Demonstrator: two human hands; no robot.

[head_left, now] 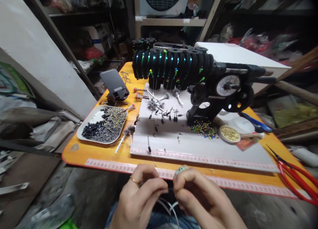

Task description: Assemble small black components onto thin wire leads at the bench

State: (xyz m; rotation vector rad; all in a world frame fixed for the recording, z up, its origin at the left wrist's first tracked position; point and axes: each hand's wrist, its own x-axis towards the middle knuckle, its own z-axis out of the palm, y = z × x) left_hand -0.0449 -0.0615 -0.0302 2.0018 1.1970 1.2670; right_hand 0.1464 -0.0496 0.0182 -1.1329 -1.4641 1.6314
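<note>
My left hand, with a ring on one finger, is closed in a pinch just off the table's front edge. Beside it, a small gap away, my right hand is pinched too. Whatever lies between the fingertips of either hand is too small or hidden to name. A pale green speckled bit shows at the right forefinger; I cannot tell what it is. White cords hang below the hands. Ahead of them, small black cylindrical pieces with wire ends lie on the white board.
A white tray of small grey and black parts sits left. Behind the board stands a black geared machine with spools. Coloured beads, a dish of gold bits, red-handled scissors and a phone stand surround it.
</note>
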